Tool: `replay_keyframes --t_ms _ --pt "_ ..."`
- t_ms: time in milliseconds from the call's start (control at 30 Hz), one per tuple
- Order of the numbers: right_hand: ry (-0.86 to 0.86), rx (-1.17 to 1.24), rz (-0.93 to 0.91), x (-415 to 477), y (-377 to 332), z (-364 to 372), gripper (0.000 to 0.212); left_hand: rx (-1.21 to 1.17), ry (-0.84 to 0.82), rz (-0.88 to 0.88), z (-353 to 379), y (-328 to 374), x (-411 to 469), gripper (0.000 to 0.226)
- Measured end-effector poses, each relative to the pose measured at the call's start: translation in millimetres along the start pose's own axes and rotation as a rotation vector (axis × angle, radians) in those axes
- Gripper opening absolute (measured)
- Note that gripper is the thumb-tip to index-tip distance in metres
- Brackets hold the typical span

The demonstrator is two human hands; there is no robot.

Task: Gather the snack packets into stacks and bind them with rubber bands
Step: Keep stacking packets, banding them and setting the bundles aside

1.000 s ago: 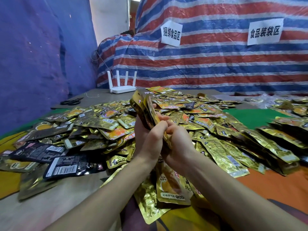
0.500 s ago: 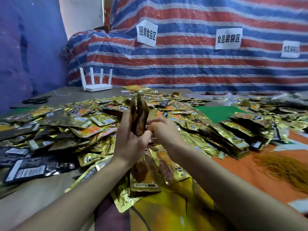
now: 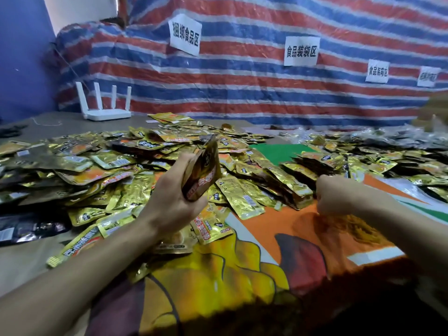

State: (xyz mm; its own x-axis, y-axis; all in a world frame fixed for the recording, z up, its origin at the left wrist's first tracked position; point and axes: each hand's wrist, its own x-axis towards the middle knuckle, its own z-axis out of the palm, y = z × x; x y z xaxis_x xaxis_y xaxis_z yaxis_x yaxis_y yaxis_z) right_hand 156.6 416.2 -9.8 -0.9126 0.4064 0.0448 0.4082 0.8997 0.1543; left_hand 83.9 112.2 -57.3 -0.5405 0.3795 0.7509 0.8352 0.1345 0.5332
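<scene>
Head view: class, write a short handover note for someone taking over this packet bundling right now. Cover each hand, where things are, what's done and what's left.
Left hand: grips a stack of packets, held upright above the table.
Right hand: fingers curled at the rubber band pile; whether it holds a band cannot be seen.
Done: one stack gathered.
Left: no band shows on that stack, so bind it. The loose packets heaped on the table need stacking and binding.
</scene>
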Motion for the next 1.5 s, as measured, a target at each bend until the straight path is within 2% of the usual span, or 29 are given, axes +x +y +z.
replay_keyframes --t_ms 133,300,433,533,600,667,733,833,933,1000,1100,1233,1333,1467,1500 --pt "0.012 0.008 0.014 -1.0 13.8 14.6 0.024 0.053 -0.021 0.020 -1.3 -1.0 -3.9 0.038" --pt "-0.027 0.019 0.000 -2.6 10.8 15.3 0.017 0.064 -0.034 0.012 -0.4 -0.9 -4.1 0.039" --pt "-0.045 0.067 -0.009 0.7 9.9 14.4 0.027 0.051 -0.057 0.000 -1.8 -1.1 -4.4 0.044" --pt "-0.041 -0.006 -0.015 -0.9 8.7 13.4 0.020 0.038 -0.058 -0.020 -3.0 -1.1 -4.5 0.045" --pt "0.075 -0.046 0.006 -3.4 7.0 11.1 0.021 0.022 -0.064 -0.030 -3.8 -1.5 -4.7 0.043" --pt "0.264 -0.029 0.034 -5.0 2.9 4.6 0.027 0.005 -0.073 -0.032 -4.6 -1.8 -4.8 0.041" --pt "0.350 0.000 0.060 -7.2 -5.4 -9.5 0.025 -0.007 -0.079 -0.046 -5.3 -2.0 -4.6 0.039" --pt "0.241 0.055 0.079 -8.4 -16.9 -37.3 0.020 -0.048 -0.070 -0.098 -6.3 -4.1 -4.1 0.042" --pt "0.126 0.105 0.103 -4.2 -20.5 -55.6 0.027 -0.110 -0.080 -0.137 -8.6 -4.7 -4.9 0.043" --pt "0.114 0.168 0.102 -1.9 -21.0 -60.2 0.033 -0.146 -0.075 -0.142 -9.8 -4.1 -5.1 0.040" --pt "0.084 0.317 -0.002 -3.1 -27.9 -62.9 0.034 -0.282 -0.047 -0.233 -11.0 -0.7 -3.4 0.043" --pt "-0.013 0.568 -0.256 -10.8 -57.3 -59.9 0.023 -0.579 0.024 -0.429 -15.3 -1.2 1.7 0.056" --pt "0.003 0.638 -0.442 -12.9 -94.2 -53.0 0.021 -0.671 0.047 -0.561 -20.4 -1.5 2.7 0.059" --pt "0.055 0.766 -0.601 -2.8 -151.8 -40.7 0.024 -0.721 0.096 -0.757 -26.2 -5.0 8.7 0.027" --pt "0.080 0.796 -0.622 1.9 -165.4 -39.2 0.025 -0.737 0.114 -0.801 -28.5 -7.8 11.2 0.030"
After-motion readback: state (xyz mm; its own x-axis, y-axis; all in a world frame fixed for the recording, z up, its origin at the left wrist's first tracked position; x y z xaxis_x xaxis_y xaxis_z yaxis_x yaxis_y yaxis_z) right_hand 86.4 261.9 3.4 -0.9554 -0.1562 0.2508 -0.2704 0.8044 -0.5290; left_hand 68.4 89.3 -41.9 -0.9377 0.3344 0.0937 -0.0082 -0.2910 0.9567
